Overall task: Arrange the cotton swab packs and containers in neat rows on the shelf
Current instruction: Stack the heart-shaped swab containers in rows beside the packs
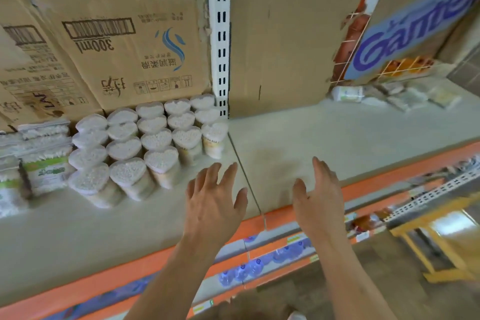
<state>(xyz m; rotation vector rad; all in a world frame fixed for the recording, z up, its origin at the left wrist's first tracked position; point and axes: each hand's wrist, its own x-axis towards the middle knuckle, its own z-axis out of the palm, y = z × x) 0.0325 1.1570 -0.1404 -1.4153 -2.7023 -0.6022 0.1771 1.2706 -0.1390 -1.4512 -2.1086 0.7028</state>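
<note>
Both forearms are reaching up over the orange-edged shelf (pixel 298 138). My left hand (pixel 214 200) is hovering with fingers spread, holding nothing, just beside the heart-shaped swab containers (pixel 145 148) standing in rows at left. My right hand (pixel 318 200) is hanging open over bare shelf. Bagged swab packs (pixel 45 156) are sitting far left; loose packs (pixel 389 97) are lying far right.

White slotted upright (pixel 220 34) taken as landmark. Left of it: printed cardboard box (pixel 117 41), text upside down, reads "300ml", barcode near its top. Right of it: plain cardboard sheet (pixel 280 34); further right, blue-lettered cardboard panel (pixel 415 23). Below and right of upright: yellow metal frame (pixel 428 236) on floor; blue bottles (pixel 249 270) on lower level.
</note>
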